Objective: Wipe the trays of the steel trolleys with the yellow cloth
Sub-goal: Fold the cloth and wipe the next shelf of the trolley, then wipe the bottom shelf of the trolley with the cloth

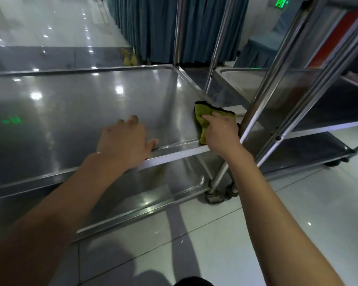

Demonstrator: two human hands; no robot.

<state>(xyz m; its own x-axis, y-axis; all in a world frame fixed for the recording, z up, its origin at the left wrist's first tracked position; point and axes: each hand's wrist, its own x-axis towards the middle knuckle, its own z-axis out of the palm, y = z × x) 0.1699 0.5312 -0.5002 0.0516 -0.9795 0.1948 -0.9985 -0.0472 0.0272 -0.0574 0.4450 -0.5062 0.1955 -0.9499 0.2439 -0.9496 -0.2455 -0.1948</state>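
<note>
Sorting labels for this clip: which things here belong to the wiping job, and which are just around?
Job: yellow cloth, right hand, left hand, trolley tray, second trolley.
Around: blue curtain, green sign, blue chair.

Counting what's showing here: two steel trolleys, the near one (87, 104) and a second (310, 104) sitting just beside it on the right. Three trays are showing on the near trolley if you count the top one (56, 25), and two on the other. One yellow cloth (205, 118). Two hands, left (124, 141) and right (223, 131). One blue curtain (153, 27) hanging behind.
</note>
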